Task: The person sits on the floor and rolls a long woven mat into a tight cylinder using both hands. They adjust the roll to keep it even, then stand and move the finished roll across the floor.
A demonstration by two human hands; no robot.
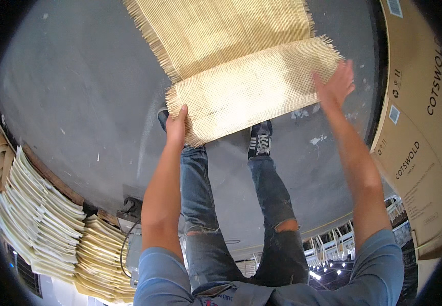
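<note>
A grey concrete floor (pixel 78 92) carries a cane mat (pixel 221 30), its near end curled into a roll (pixel 254 92). Both arms reach out straight to that roll. The left hand (pixel 176 127) grips the roll's left end, fingers closed around it. The right hand (pixel 336 84) lies flat and spread against its right end. Stacked pale sheets (pixel 37 214) lie far left of the roll; cardboard boxes (pixel 420 117) stand to its right.

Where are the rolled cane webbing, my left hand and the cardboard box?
cane webbing (pixel 254 89), head view, front of roll.
left hand (pixel 176 127), head view, back of hand.
cardboard box (pixel 425 127), head view, printed side.
</note>
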